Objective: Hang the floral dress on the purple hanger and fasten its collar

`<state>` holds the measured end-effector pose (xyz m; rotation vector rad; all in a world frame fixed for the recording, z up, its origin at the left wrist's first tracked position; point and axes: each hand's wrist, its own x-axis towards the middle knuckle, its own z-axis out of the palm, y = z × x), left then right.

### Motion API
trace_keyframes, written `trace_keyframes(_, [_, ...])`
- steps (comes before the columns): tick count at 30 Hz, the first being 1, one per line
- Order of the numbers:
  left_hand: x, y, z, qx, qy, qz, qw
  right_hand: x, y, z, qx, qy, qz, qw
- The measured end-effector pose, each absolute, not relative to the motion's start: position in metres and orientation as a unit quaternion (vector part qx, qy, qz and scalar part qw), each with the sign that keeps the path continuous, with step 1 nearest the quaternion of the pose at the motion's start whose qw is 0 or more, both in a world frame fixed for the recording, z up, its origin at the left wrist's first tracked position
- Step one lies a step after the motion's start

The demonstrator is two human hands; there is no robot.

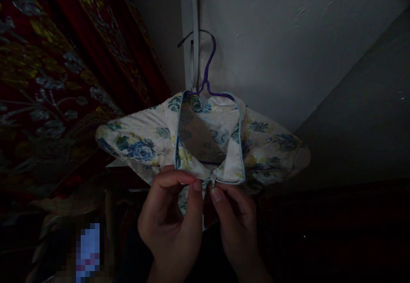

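Note:
A white garment [141,144] with a blue, green and yellow flower print hangs on a purple hanger [207,67]. Light blue piping runs along its open collar [235,159]. My left hand [174,219] pinches the garment's front edge just below the left collar flap, thumb against forefinger. Beside it, my right hand [235,221] is closed at the zipper pull [212,183], which sits at the middle of the neckline between the collar points. Both hands hide much of the garment's lower front.
The hanger's hook rests at a pale vertical strip [194,13] on the grey wall [265,30]. Dark red cloth [41,60] with gold and silver flowers covers the left side. A pixelated blue patch [88,249] is at lower left. The lower right is very dark.

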<state>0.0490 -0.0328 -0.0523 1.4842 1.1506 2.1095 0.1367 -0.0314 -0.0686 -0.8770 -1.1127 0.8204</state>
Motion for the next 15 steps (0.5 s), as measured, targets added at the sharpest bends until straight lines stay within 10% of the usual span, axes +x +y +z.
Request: trace_keyframes(15, [0.049,-0.032,-0.04,0.485,0.441,0.714,0.245,0.137,-0.033,-0.076,-0.379,-0.546,0.391,0.637])
